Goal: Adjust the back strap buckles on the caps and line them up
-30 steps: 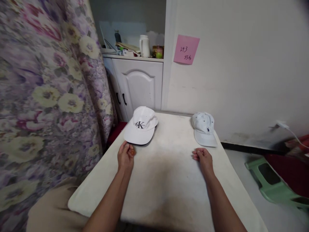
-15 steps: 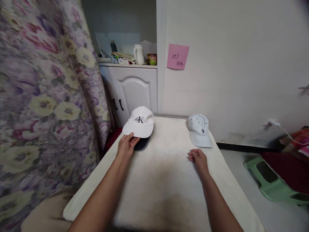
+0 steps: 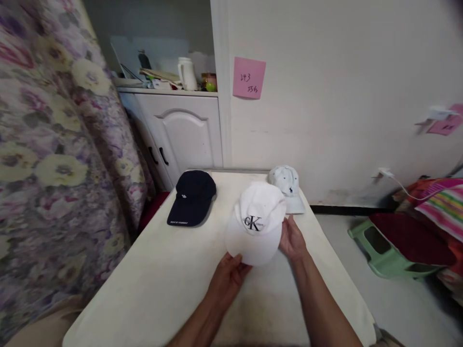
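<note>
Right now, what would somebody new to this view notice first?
Probably the white cap with black CK lettering, held up by the left hand at its brim and the right hand at its side. Next, the dark navy cap toward the table's far left corner, standing out against the pale cover. Beyond, a bright pink note hangs on the plain wall.

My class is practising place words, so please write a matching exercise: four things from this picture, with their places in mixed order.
1. White cap
2. Navy cap
3. Pale blue cap
4. Pink note

A. On the wall
B. At the far right of the table
C. Between the left hand and right hand
D. At the far left of the table

Pairs: 1-C, 2-D, 3-B, 4-A
</note>
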Tool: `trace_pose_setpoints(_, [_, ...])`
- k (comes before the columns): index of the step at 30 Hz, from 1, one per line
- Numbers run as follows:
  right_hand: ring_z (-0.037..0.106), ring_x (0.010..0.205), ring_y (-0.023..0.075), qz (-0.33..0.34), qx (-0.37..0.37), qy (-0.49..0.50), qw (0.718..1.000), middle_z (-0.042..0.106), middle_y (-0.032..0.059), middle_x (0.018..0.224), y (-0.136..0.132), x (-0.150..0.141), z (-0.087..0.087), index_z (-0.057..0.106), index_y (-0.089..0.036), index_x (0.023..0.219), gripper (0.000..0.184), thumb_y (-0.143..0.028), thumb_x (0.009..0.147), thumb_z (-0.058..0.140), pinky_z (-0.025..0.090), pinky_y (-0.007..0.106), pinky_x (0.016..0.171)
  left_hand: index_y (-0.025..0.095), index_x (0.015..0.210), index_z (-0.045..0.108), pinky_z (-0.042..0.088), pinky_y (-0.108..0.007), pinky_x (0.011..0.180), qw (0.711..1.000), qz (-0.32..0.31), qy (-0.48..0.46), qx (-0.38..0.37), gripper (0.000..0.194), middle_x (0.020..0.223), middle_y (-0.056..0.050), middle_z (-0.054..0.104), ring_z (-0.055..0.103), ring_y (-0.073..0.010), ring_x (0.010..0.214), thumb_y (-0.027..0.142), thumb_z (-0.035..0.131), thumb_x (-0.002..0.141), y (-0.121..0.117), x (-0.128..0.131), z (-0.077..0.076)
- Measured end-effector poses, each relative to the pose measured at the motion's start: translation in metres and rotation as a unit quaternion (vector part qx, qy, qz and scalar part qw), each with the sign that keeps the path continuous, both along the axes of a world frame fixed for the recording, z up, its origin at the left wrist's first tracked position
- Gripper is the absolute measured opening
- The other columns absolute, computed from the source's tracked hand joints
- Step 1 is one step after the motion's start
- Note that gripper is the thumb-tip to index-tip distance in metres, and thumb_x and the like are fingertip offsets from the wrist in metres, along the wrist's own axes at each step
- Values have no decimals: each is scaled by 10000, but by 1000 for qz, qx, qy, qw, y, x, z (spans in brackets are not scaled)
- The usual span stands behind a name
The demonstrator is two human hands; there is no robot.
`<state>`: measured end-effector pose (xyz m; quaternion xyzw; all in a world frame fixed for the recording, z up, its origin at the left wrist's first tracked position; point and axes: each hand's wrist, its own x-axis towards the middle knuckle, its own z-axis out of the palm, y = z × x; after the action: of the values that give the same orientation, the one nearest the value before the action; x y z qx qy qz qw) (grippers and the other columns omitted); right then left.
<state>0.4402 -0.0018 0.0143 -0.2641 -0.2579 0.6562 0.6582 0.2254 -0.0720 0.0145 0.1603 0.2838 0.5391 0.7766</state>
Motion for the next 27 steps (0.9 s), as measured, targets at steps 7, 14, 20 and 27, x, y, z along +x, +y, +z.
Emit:
trace_pose_setpoints(7, [639,1220,269,-10,-15,108,994,774,74,1119,-5,9,4,681,-193,1153,284,-229,875,636,438,493,1116,117,1028,694,620,-302,808,998,-56,11,-8,274,1040,-96,786,745,-206,897,12,729,777,5,4,-3])
trace_pose_setpoints(14, [696,1119,319,-9,-57,43,997,797,81,1023,-18,6,7,699,-176,1123,352,-342,814,725,528,497,1019,104,1038,698,601,-312,878,996,-53,-66,-14,187,1006,-113,793,755,-226,911,79,665,855,7,2,1])
trace_pose_setpoints(20, [735,1017,322,-22,-46,-42,998,803,64,979,-32,7,19,729,-191,1028,358,-399,746,800,592,430,900,89,987,704,620,-320,858,994,-60,-81,-38,142,910,-103,805,771,-223,849,75,593,900,9,-1,0])
trace_pose_setpoints(27, [751,936,317,-8,-82,-68,994,803,74,948,-63,20,30,727,-171,1037,419,-425,716,814,593,419,853,141,968,714,617,-274,804,994,-64,-83,-28,132,897,-52,811,771,-198,810,98,671,852,6,-3,4])
